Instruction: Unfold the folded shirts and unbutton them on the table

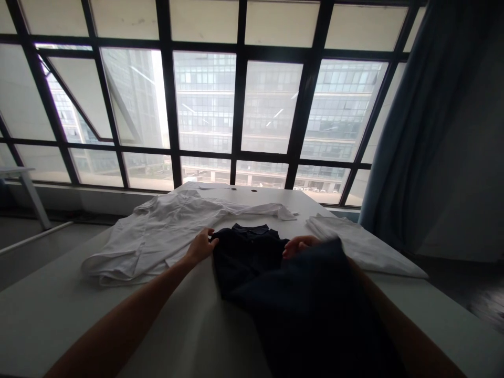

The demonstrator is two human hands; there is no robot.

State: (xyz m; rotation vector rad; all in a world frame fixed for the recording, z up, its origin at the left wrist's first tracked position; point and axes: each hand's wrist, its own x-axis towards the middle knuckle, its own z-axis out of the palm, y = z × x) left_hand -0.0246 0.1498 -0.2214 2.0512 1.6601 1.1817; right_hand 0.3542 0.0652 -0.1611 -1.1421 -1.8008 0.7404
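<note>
Head view: a white shirt (157, 236) lies spread and rumpled to the left of the dark shirt (248, 257), and its sleeve runs along behind the dark shirt's collar. Both rest on a pale table (59, 310). The left hand (202, 245) sits at the dark shirt's left shoulder, fingers drawn together and pinched on the edge of the cloth. The dark shirt lies in the middle of the table, collar pointing away toward the window (271, 105). Its near part is lifted and blurred. The right hand (299, 244) is at the dark shirt's right shoulder, knuckles up, fingers curled. Their tips are hidden in the fabric, so I cannot tell whether they grip. Right of the dark shirt lies a folded white cloth (354, 244), and beyond that hangs a curtain (425, 131).
</note>
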